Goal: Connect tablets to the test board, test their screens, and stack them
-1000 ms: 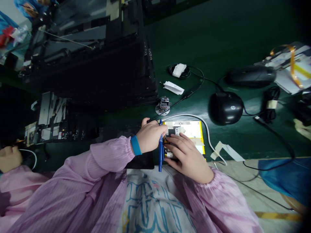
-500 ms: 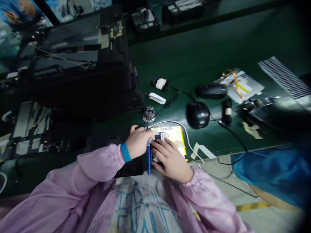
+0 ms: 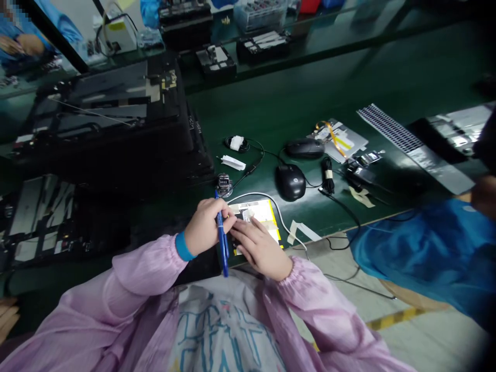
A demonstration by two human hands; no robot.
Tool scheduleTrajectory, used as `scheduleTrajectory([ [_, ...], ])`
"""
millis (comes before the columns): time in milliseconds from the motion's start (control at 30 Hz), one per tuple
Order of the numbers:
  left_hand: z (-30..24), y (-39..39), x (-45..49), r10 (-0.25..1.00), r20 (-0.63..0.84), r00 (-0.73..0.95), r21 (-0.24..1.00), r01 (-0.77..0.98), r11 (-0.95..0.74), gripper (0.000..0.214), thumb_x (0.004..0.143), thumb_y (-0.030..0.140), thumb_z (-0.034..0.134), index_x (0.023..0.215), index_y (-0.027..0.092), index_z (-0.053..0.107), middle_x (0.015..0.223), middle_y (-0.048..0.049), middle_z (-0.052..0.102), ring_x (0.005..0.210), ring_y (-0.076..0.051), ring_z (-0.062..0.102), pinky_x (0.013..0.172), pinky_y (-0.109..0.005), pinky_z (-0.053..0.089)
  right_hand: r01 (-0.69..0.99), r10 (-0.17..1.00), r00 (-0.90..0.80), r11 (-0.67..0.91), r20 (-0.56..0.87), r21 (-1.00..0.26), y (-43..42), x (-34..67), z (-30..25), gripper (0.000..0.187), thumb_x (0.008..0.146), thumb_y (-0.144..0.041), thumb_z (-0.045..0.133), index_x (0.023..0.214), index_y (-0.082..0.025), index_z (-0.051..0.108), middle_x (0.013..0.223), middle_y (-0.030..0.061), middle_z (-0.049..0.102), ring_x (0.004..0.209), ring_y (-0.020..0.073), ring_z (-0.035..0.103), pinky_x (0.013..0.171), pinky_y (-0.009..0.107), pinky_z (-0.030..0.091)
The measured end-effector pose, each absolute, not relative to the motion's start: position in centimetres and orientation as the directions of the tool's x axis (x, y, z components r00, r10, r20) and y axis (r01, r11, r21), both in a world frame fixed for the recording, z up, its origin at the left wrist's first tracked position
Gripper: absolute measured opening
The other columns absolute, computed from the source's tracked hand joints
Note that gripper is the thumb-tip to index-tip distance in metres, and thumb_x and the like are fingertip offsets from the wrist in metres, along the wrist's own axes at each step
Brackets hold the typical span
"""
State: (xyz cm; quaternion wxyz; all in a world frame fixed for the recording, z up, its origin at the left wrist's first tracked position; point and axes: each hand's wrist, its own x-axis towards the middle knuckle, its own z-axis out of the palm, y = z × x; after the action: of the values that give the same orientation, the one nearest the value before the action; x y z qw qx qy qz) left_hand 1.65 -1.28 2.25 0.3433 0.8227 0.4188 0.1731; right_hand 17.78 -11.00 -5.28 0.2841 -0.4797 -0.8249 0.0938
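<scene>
My left hand, with a blue band at the wrist, is closed around a blue pen. The pen's lower end points toward my body. My left fingertips meet the left side of a flat white part with yellow edges, which has a dark section and beige tape on it. Over that part's lower left, my right hand lies with its fingers stretched out. Both hands' fingertips are close together and hide what is under them. A metal tally counter stands just beyond my left hand.
A tall stack of black panels rises at the left. A white cable curves around the flat part. Two black mice, cable bundles and a label strip lie rightward. A person in blue is at the right edge.
The view has swung, so the bench things sit further left and more of the right side shows. My left hand still holds the pen; my right hand stays on the flat part.
</scene>
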Motion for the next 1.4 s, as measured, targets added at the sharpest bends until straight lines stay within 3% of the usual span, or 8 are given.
scheduleTrajectory([
  [133,3.4,-2.6,1.1,0.76,-0.012,0.65,0.832,0.428,-0.354,0.015,0.081,0.021,0.055,0.073,0.021,0.043,0.088,-0.0031,0.069,0.079,-0.013,0.062,0.074,-0.027,0.048,0.619,0.933,-0.148,0.346,0.328,-0.705,-12.0,18.4,-4.5,0.024,0.096,-0.028,0.045,0.098,-0.017,0.066,0.087,0.0082,0.069,0.083,0.019,0.064,0.079,0.038,0.053],
  [267,3.1,-3.4,1.1,0.706,-0.061,0.706,0.841,0.417,-0.345,0.013,0.081,0.02,0.056,0.076,0.02,0.044,0.095,-0.006,0.07,0.081,-0.014,0.064,0.073,-0.027,0.048,0.257,0.989,0.034,0.129,0.142,-0.958,-12.9,19.2,-3.7,0.016,0.091,-0.03,0.057,0.087,-0.018,0.066,0.08,0.0045,0.071,0.071,0.0151,0.067,0.062,0.026,0.054],
  [433,2.3,-3.8,1.5,0.609,-0.083,0.789,0.88,0.344,-0.326,0.015,0.083,0.023,0.055,0.075,0.019,0.043,0.087,-0.0051,0.068,0.077,-0.013,0.062,0.069,-0.025,0.046,-0.105,0.999,-0.034,-0.018,-0.015,-0.994,-13.0,18.9,-2.4,0.018,0.091,-0.034,0.058,0.096,-0.02,0.067,0.079,0.0038,0.072,0.072,0.0153,0.07,0.068,0.027,0.059],
  [600,2.3,-4.0,1.4,0.627,-0.103,0.772,0.891,0.352,-0.286,0.018,0.084,0.021,0.055,0.07,0.018,0.044,0.07,0.0006,0.06,0.064,-0.009,0.054,0.061,-0.022,0.041,-0.235,0.998,-0.018,-0.056,-0.054,-0.97,-12.8,17.8,-2.8,0.014,0.085,-0.028,0.066,0.096,-0.022,0.059,0.077,0.0008,0.071,0.071,0.014,0.071,0.069,0.025,0.059],
  [767,1.8,-4.2,0.2,0.686,-0.079,0.724,0.796,0.46,-0.394,0.018,0.081,0.013,0.054,0.067,0.018,0.045,0.067,0.0022,0.055,0.06,-0.009,0.05,0.058,-0.021,0.038,0.074,0.996,0.067,0.052,0.057,-0.996,-12.7,17.6,-4.3,0.01,0.088,-0.026,0.06,0.097,-0.021,0.06,0.088,0.0041,0.071,0.079,0.0154,0.071,0.07,0.027,0.058],
  [933,1.0,-4.8,-0.5,0.73,-0.057,0.681,0.607,0.604,-0.516,0.019,0.081,0.008,0.052,0.066,0.019,0.047,0.063,0.0019,0.052,0.061,-0.012,0.05,0.06,-0.024,0.037,0.526,0.949,0.026,0.254,0.314,-0.812,-12.3,18.3,-5.3,0.011,0.089,-0.018,0.056,0.097,-0.02,0.062,0.093,0.0061,0.07,0.09,0.0185,0.066,0.081,0.036,0.055],
  [1100,0.5,-4.5,-0.2,0.713,-0.093,0.695,0.448,0.669,-0.593,0.019,0.082,0.008,0.05,0.067,0.019,0.05,0.061,-0.0001,0.054,0.062,-0.015,0.052,0.062,-0.028,0.037,0.656,0.912,-0.092,0.357,0.399,-0.664,-12.4,18.2,-6.4,0.016,0.088,-0.02,0.059,0.103,-0.02,0.064,0.106,0.0089,0.068,0.102,0.023,0.062,0.087,0.043,0.051],
  [1400,0.1,-3.8,0.6,0.741,-0.141,0.657,0.507,0.691,-0.516,0.017,0.082,0.011,0.053,0.066,0.019,0.051,0.065,-0.0014,0.058,0.068,-0.017,0.056,0.068,-0.029,0.042,0.759,0.88,-0.166,0.402,0.445,-0.513,-12.6,18.0,-6.9,0.022,0.088,-0.021,0.06,0.109,-0.014,0.062,0.109,0.0118,0.067,0.103,0.0256,0.059,0.085,0.042,0.051],
])
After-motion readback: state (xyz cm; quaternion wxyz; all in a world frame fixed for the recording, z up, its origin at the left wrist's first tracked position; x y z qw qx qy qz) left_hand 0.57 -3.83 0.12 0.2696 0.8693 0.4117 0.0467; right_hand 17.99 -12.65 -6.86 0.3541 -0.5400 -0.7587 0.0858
